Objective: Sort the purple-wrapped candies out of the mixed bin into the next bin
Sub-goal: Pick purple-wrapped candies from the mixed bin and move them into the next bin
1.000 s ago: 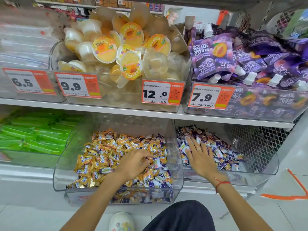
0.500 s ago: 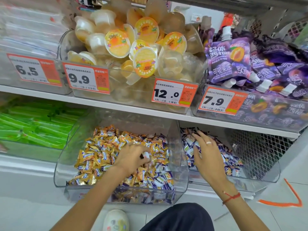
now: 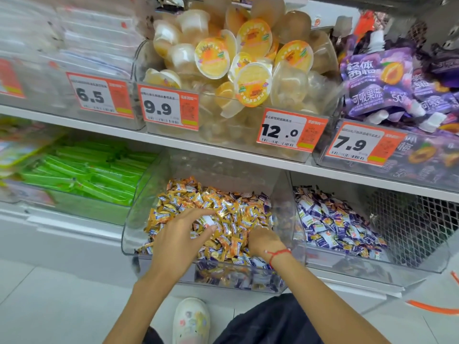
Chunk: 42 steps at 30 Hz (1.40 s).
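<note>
The clear mixed bin (image 3: 129,244) on the lower shelf holds mostly orange-wrapped candies (image 3: 223,207), with purple-wrapped ones (image 3: 258,263) along its front and right side. My left hand (image 3: 178,239) reaches into the middle of it and pinches a purple-and-white candy (image 3: 207,220) between thumb and forefinger. My right hand (image 3: 263,240), with a red string at the wrist, is in the bin's right part; its fingers curl down into the pile and the tips are hidden. Right of it, the neighbouring bin (image 3: 422,264) holds purple-wrapped candies (image 3: 335,227).
A bin of green packs (image 3: 94,175) stands left of the mixed bin. The shelf above carries jelly cups (image 3: 248,70), purple pouches (image 3: 377,80) and price tags. A wire mesh panel (image 3: 409,219) closes the right side. My shoe (image 3: 191,321) is on the tiled floor below.
My right hand has left the purple candy bin and moved left into the mixed bin. My left hand stayed in the mixed bin and now pinches a candy. The camera has shifted left.
</note>
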Available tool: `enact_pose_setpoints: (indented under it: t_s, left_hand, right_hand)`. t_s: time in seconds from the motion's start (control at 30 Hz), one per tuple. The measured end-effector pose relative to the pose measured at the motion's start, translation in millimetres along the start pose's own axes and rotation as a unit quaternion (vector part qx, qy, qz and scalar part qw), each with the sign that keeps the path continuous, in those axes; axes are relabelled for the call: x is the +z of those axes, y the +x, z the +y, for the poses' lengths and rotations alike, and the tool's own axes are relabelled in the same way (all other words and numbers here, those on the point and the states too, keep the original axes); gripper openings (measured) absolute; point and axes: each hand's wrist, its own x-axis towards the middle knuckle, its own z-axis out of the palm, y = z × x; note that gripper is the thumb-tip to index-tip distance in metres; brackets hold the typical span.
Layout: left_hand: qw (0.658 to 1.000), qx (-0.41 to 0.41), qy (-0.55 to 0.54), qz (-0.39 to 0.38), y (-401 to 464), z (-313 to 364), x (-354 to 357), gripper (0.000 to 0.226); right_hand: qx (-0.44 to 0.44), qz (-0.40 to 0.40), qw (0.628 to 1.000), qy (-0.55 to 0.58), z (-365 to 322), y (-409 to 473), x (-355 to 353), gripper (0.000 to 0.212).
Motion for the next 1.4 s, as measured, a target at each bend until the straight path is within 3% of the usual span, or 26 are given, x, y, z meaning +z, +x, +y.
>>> enact_pose_setpoints:
  t_s: [0.1,0.17,0.23,0.3,0.43,0.5,0.6,0.63,0.73,0.77,0.83,1.0,1.1,1.23,1.33,1.4]
  left_hand:
    - [0.999,-0.012,-0.037,0.009,-3.1,-2.3,-4.1,0.024]
    - [0.996,-0.030,-0.079,0.009,-2.9,-3.4,-3.2,0.021]
    - [0.992,-0.057,-0.116,0.010,-1.9,-4.2,0.4,0.017]
    - [0.986,-0.076,-0.148,0.009,-1.0,-4.3,3.7,0.021]
    - [0.975,-0.093,-0.201,-0.021,0.7,-1.9,7.7,0.025]
    - [0.972,-0.095,-0.213,-0.040,2.2,-1.1,9.2,0.029]
    - [0.971,-0.096,-0.209,-0.068,4.8,5.3,10.4,0.030]
    - [0.970,-0.098,-0.207,-0.079,5.4,7.8,11.1,0.030]
    - [0.964,-0.102,-0.219,-0.110,7.0,11.5,16.0,0.029]
    - [0.961,-0.102,-0.229,-0.117,7.2,12.5,18.1,0.031]
    - [0.953,-0.107,-0.257,-0.121,7.2,18.9,22.8,0.036]
    - [0.923,-0.119,-0.353,-0.093,9.9,51.3,30.5,0.038]
    - [0.913,-0.120,-0.383,-0.074,11.8,63.7,32.2,0.024]
    - [0.918,-0.070,-0.358,-0.155,15.4,60.4,32.7,0.030]
    - [0.945,0.011,-0.190,-0.267,26.4,38.6,31.8,0.023]
    - [0.931,0.038,-0.059,-0.358,33.4,25.9,33.9,0.018]
  right_hand:
    - [-0.022,0.009,0.987,0.157,6.6,10.2,-2.7,0.012]
    - [-0.046,0.039,0.954,0.294,12.1,11.8,0.3,0.012]
    - [-0.069,0.074,0.879,0.466,12.7,4.2,-1.1,0.015]
    - [-0.078,0.048,0.786,0.612,11.2,-6.3,-8.7,0.018]
    - [-0.097,-0.059,0.662,0.741,15.8,-19.1,-23.6,0.032]
    - [-0.090,-0.086,0.625,0.770,20.3,-22.6,-28.3,0.049]
    - [-0.095,-0.092,0.643,0.754,27.5,-28.6,-30.5,0.054]
    - [-0.097,-0.082,0.668,0.733,30.3,-30.7,-30.0,0.052]
    - [-0.114,-0.005,0.798,0.591,39.6,-37.2,-25.5,0.047]
    - [-0.120,0.026,0.826,0.550,42.8,-39.4,-24.5,0.046]
    - [-0.132,0.065,0.843,0.517,45.0,-47.8,-24.2,0.038]
    - [-0.183,0.040,0.811,0.554,36.5,-75.1,-23.2,0.032]
    - [-0.194,0.139,0.821,0.519,38.5,-78.5,-17.5,0.026]
    - [-0.150,0.250,0.798,0.527,56.3,-83.1,-12.4,0.024]
    - [-0.079,0.382,0.755,0.527,81.3,-84.8,-16.8,0.016]
    - [-0.031,0.496,0.735,0.462,104.6,-69.2,-17.0,0.019]
